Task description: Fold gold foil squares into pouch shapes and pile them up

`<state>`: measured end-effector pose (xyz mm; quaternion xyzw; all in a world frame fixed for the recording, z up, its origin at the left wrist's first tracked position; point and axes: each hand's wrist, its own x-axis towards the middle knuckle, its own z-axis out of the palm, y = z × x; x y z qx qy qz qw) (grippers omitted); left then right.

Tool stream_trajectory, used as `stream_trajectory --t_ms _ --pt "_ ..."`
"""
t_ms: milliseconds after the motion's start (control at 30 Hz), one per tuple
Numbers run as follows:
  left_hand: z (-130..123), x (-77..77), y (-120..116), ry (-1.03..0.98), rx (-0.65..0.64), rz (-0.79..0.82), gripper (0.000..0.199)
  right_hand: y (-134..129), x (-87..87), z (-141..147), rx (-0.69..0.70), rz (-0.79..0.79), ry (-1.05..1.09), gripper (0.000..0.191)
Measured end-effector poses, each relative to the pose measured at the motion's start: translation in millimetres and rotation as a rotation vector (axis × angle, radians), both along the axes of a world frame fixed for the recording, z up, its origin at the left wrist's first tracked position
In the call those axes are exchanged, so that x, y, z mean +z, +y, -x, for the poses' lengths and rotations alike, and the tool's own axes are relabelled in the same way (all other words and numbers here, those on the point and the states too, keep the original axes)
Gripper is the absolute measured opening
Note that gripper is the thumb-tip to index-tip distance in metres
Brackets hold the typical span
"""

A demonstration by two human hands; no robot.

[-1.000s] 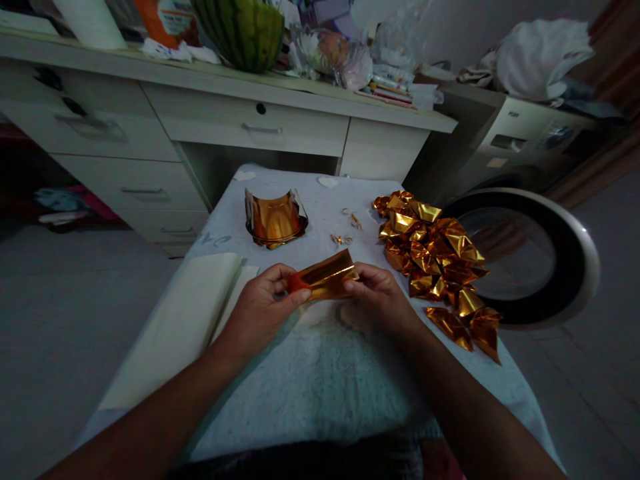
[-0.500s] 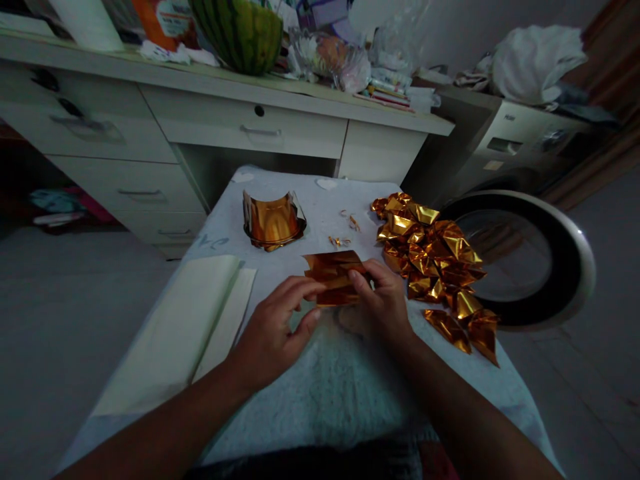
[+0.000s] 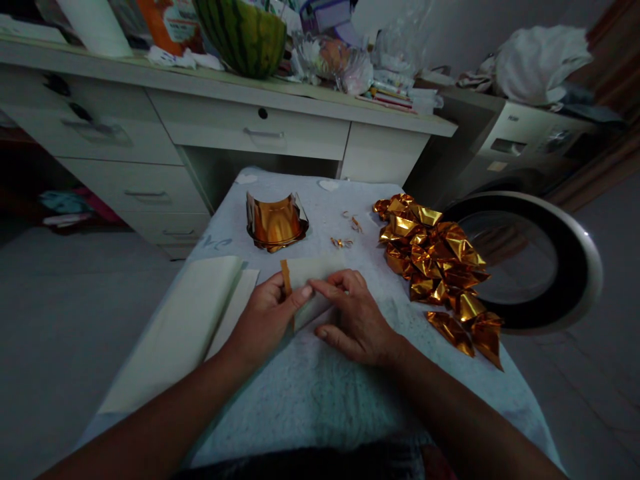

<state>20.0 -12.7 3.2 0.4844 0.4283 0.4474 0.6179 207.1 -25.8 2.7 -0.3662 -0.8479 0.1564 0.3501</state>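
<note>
A sheet of gold foil paper (image 3: 313,267), its pale side up, lies between my hands with a narrow gold strip along its left edge. My left hand (image 3: 267,307) pinches that left edge between thumb and fingers. My right hand (image 3: 355,317) rests over the sheet's right part, index finger touching its pale face near my left thumb, its own thumb apart from the fingers. Beyond the sheet stands a curved stack of gold foil sheets (image 3: 277,223). To the right is a heap of folded gold foil pieces (image 3: 440,253).
Pale paper sheets (image 3: 175,327) lie on the cloth-covered table (image 3: 320,400) at left. Small gold scraps (image 3: 341,243) are near the middle. Behind are a white desk (image 3: 240,127) with a watermelon (image 3: 245,33) and a washing machine (image 3: 505,140) with its round door (image 3: 585,267) swung out.
The sheet has been turned from its gold face to its pale face. My left hand has taken hold of its left edge, while my right hand has loosened and shifted left.
</note>
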Motion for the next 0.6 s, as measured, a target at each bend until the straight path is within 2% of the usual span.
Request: stream_trajectory --t_ms 67,133,200,233,333,400,500,600 --pt "1 0.1 1 -0.008 0.046 0.047 0.033 0 1.2 -1 -0.054 -0.003 0.055 0.043" --pt "2 -0.4 2 -0.038 0.071 0.068 0.033 0 2.6 -3 -0.209 0.007 0.141 0.028" --pt "2 -1.7 2 -0.064 0.086 0.075 0.033 3 3.3 -4 -0.369 0.087 0.252 0.021" --pt "2 -2.5 3 -0.075 0.087 0.079 0.034 5 3.2 -5 -0.401 0.173 0.318 0.021" --pt "2 -3.9 3 -0.098 0.067 0.083 0.035 10 0.4 -4 -0.315 0.545 0.518 0.026" --pt "2 -3.2 2 -0.088 0.053 0.087 0.034 13 -3.0 -4 -0.249 0.722 0.612 0.028" --pt "3 -0.6 2 -0.037 0.077 0.105 0.027 16 -8.2 -2 -0.240 0.789 0.669 0.028" --pt "5 -0.3 4 0.034 0.139 0.054 0.023 17 -11.7 -1 -0.293 0.731 0.620 0.022"
